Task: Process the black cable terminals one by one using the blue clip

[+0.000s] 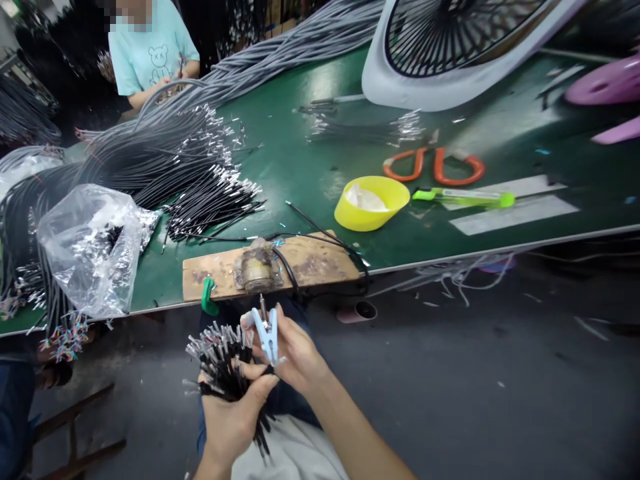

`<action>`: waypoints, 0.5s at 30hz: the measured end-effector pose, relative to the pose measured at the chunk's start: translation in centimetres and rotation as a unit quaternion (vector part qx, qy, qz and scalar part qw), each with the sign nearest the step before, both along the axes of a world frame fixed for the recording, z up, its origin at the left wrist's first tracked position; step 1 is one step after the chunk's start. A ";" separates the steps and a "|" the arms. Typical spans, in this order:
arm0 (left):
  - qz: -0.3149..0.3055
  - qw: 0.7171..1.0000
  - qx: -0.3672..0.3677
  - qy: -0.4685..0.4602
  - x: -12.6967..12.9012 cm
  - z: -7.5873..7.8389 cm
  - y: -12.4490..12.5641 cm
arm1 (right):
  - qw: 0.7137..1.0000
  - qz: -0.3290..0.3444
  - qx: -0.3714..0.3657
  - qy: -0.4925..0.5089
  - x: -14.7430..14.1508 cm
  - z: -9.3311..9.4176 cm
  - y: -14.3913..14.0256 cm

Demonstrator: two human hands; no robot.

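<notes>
Green bench [287, 163]; fan [415, 90] cut off. Left fingers [256, 395] clench black cables [220, 357]; right fingers [293, 333] pinch blue clip [271, 339], partly hidden behind it.

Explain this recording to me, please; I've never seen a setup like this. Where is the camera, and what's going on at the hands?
There is no robot here. The single picture comes from a camera worn on a person's head, looking forward and down at their bare hands. The left hand grips a bundle of short black cables; the right hand holds a light blue clip beside it. On the green table beyond lie a wooden board, a yellow bowl, a pile of black cables and a clear plastic bag. Another person sits or stands across it; I cannot tell which.
</notes>
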State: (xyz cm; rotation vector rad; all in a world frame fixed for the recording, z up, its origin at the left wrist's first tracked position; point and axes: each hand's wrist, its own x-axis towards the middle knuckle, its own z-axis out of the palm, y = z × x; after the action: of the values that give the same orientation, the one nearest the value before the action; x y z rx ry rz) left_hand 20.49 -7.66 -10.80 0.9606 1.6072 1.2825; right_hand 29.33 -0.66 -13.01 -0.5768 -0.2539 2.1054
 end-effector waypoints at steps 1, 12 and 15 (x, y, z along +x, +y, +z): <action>-0.001 1.000 -0.003 -0.005 -0.1 0.0 -0.2 | 1.000 0.000 0.004 -0.005 0.1 -0.3 -0.1; -0.050 0.994 -0.055 -0.083 -1.1 -1.2 -1.8 | 0.977 -0.056 0.124 -0.164 2.2 -3.7 -4.0; -0.049 0.990 -0.076 -0.104 -0.9 -1.6 -2.0 | 0.948 -0.045 0.214 -0.232 2.4 -2.9 -4.7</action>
State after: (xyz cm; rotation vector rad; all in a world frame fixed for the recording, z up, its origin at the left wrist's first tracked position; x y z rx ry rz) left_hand 19.55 -9.64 -12.43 0.7754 1.4542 1.1351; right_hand 31.75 -5.36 -15.92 -0.7915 -0.9083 1.7254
